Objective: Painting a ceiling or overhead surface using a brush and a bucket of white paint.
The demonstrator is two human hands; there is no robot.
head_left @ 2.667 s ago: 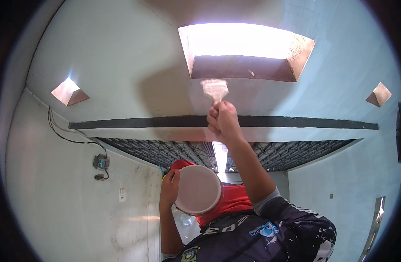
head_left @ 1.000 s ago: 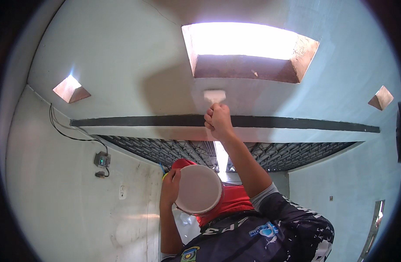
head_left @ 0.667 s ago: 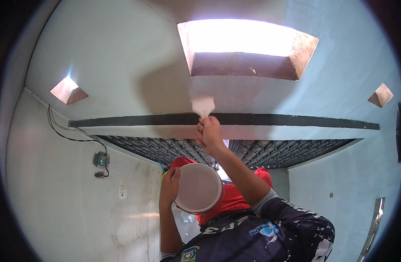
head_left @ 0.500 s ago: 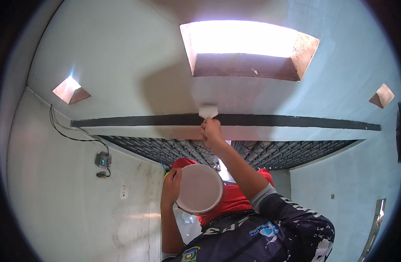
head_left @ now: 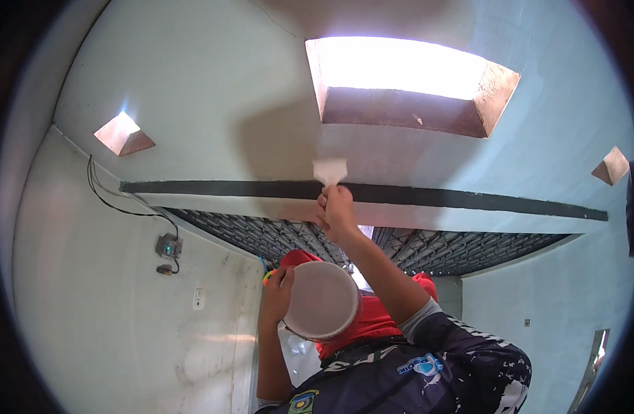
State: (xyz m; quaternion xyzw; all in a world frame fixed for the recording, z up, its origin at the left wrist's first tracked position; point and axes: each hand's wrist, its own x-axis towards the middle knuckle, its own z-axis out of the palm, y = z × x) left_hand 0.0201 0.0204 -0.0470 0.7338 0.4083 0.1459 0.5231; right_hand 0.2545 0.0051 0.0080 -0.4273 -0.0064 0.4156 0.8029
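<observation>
My right hand (head_left: 337,208) is closed round the handle of a wide white paintbrush (head_left: 330,171), its broad end pointing up. The brush head is slightly blurred and lies over the pale wall (head_left: 275,148), just above a dark grey painted band (head_left: 469,199). Whether the bristles touch the wall I cannot tell. Lower down, my left hand (head_left: 276,295) grips the left rim of a round bucket (head_left: 322,299). The bucket is tipped toward view, and its inside looks pale; how much paint it holds is unclear.
Above the brush is a bright rectangular opening (head_left: 407,65), with small diamond-shaped openings (head_left: 124,134) at either side. A dark metal lattice gate (head_left: 469,252) spans below the band. On the left wall hang an electrical box (head_left: 169,245) with loose cables and a switch (head_left: 199,299).
The view has shifted, so the wall and openings sit farther right. My right hand with the paintbrush has moved a little left along the wall. My left hand still holds the bucket.
</observation>
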